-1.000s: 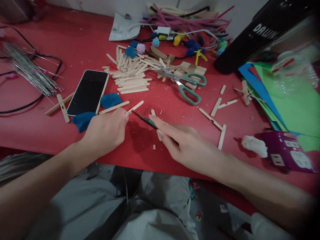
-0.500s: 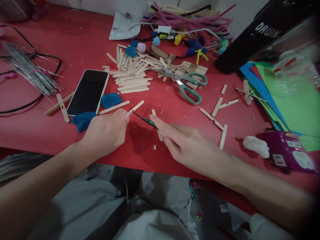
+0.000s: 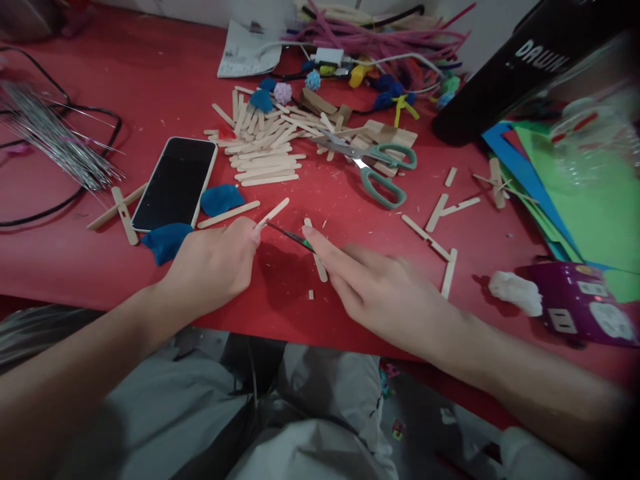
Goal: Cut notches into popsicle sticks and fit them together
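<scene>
My left hand (image 3: 217, 260) is closed around a wooden craft stick (image 3: 276, 209), whose far end sticks out up and to the right from the fingertips. Pinched in my right hand (image 3: 373, 280) is a slim tool with a dark narrow blade (image 3: 287, 233) and a bit of green near the fingers. Its handle is hidden in the hand, so its exact kind is unclear. The tool's tip meets the stick close to my left fingertips. Under the tool, another craft stick (image 3: 320, 265) lies on the red table (image 3: 280, 313), partly covered by my right fingers.
Behind my hands lie a pile of craft sticks (image 3: 265, 157) and green-handled scissors (image 3: 370, 165). On the left are a phone (image 3: 175, 181), blue pieces (image 3: 167, 243) and wires (image 3: 60, 137). Cut sticks (image 3: 437, 213), coloured paper (image 3: 570, 193), a black bottle (image 3: 505, 73) and a purple object (image 3: 580, 300) occupy the right.
My right hand and the tool have shifted very slightly to the right. The left hand keeps the same hold on the stick.
</scene>
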The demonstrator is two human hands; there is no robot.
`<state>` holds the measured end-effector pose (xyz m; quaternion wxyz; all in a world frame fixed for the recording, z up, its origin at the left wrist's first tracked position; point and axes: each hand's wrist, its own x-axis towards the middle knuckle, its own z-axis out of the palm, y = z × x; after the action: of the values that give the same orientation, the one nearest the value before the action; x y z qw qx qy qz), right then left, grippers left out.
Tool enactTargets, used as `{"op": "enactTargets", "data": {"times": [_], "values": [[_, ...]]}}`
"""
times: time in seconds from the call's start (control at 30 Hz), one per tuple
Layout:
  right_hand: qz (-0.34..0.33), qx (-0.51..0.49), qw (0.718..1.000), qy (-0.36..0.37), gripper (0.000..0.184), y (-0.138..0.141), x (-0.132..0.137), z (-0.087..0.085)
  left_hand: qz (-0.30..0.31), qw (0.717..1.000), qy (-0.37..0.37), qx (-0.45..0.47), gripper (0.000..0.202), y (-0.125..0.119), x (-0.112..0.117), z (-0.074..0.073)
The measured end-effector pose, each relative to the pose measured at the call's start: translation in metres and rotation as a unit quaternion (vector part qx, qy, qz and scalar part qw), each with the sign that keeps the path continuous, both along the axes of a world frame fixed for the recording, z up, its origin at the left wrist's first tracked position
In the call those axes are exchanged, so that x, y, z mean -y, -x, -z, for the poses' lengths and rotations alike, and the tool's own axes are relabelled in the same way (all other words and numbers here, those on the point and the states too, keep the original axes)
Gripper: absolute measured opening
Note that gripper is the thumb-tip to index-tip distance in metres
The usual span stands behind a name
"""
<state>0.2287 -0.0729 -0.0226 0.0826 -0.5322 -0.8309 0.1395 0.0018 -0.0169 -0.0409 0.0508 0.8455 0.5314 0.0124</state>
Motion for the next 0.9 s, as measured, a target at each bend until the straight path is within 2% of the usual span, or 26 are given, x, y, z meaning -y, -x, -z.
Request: {"op": "enactTargets", "data": {"times": [0.07,0.13,0.23,0.3,0.37,0.47,0.57,0.63,0.7,0.8,0.87,0.9], "values": [[0.004,-0.037,0.999,0.013,0.055,0.0,-0.001,-0.001,0.002,1.0,-0.001,0.017,0.038,0.001,0.0,0.0],[0.018,-0.124,0.99,0.062,0.049,-0.002,-0.005,-0.003,0.001,1.0,0.0,0.021,0.036,0.002,0.001,0.0],[0.04,-0.236,0.954,0.178,0.046,-0.005,-0.014,-0.007,-0.002,1.0,-0.001,0.012,0.035,0.002,0.001,-0.001],[0.044,-0.254,0.94,0.223,0.046,-0.005,-0.016,-0.008,-0.008,1.0,0.0,0.0,0.036,0.002,0.002,-0.001],[0.037,-0.225,0.955,0.189,0.046,-0.004,-0.014,-0.007,-0.01,1.0,-0.001,-0.006,0.036,0.001,0.001,-0.001],[0.013,-0.083,0.995,0.045,0.053,0.0,-0.005,-0.002,0.001,1.0,-0.004,0.011,0.036,0.0,0.0,-0.001],[-0.004,0.032,0.999,-0.016,0.059,0.002,0.002,0.003,0.01,1.0,-0.002,0.023,0.036,0.0,0.0,-0.002],[-0.003,-0.004,1.0,-0.004,0.057,0.002,0.002,0.004,0.013,1.0,-0.005,0.02,0.035,0.0,0.0,-0.003],[0.011,-0.103,0.994,0.043,0.051,0.0,-0.002,0.003,0.013,1.0,-0.012,0.015,0.035,0.001,0.001,-0.002],[0.042,-0.227,0.962,0.143,0.045,-0.003,-0.01,-0.002,0.014,0.999,-0.033,0.012,0.037,0.003,0.002,0.001],[0.043,-0.252,0.948,0.189,0.046,-0.004,-0.013,-0.005,0.017,0.999,-0.045,0.009,0.038,0.004,0.002,0.002],[0.038,-0.248,0.95,0.188,0.046,-0.004,-0.013,-0.005,0.02,0.999,-0.049,0.009,0.038,0.004,0.003,0.003]]}}
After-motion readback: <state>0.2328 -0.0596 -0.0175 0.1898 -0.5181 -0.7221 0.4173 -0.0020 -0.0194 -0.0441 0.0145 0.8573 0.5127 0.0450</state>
